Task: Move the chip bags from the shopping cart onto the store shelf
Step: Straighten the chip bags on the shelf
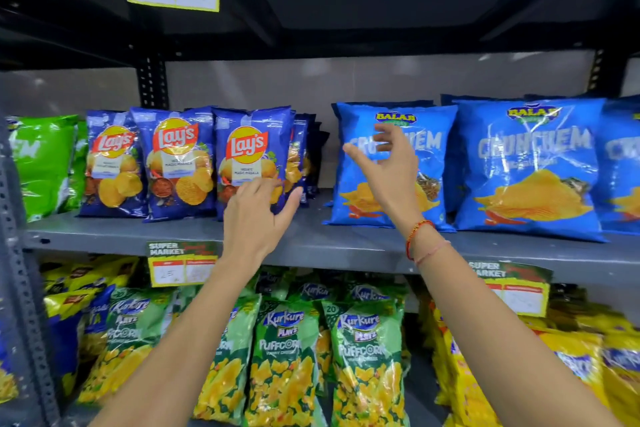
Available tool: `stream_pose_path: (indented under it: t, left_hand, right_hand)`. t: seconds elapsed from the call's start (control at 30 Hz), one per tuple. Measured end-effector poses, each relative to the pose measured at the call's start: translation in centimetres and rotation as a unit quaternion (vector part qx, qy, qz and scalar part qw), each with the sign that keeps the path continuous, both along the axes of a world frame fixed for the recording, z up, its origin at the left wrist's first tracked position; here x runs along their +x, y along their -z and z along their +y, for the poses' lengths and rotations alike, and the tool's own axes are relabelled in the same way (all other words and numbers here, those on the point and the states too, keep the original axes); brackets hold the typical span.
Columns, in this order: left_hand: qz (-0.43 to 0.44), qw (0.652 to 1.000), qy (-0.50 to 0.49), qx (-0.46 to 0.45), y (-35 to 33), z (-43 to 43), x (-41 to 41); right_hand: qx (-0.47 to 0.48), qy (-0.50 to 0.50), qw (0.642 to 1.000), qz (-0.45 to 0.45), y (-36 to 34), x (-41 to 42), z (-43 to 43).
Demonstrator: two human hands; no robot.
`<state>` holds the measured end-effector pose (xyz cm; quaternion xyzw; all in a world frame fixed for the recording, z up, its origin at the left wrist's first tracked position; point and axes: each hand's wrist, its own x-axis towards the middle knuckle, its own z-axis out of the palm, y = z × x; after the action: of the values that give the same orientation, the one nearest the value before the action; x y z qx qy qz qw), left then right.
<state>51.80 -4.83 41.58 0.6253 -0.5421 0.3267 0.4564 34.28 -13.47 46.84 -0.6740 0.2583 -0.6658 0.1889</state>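
Observation:
Dark blue Lay's chip bags (249, 152) stand upright in a row on the grey middle shelf (311, 243). My left hand (258, 211) reaches the bottom corner of the rightmost front Lay's bag, fingers spread and touching its lower edge, holding nothing. My right hand (388, 163) hovers open in front of a light blue Balaji Crunchem bag (391, 166), fingers apart and empty. A gap of bare shelf lies between the Lay's row and the Crunchem bags. The shopping cart is out of view.
More Crunchem bags (530, 166) fill the shelf's right side, and green bags (41, 163) its left end. Green Kurkure Puffcorn bags (287, 357) and yellow bags (571, 357) crowd the shelf below. Price tags (181, 263) hang on shelf edges. A perforated upright (20, 288) stands at left.

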Motion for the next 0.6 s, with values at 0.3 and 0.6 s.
stream_pose_path:
  t: [0.3,0.6]
  left_hand:
    - [0.205,0.943,0.241,0.101,-3.1,-8.4,-7.3]
    - [0.483,0.749,0.435,0.129,-5.3,-11.6,-8.4]
  right_hand:
    - [0.088,0.095,0.991,-0.03,0.6,-7.7,-4.3]
    - [0.243,-0.14,0.959,-0.037,-0.8,-7.1,-8.1]
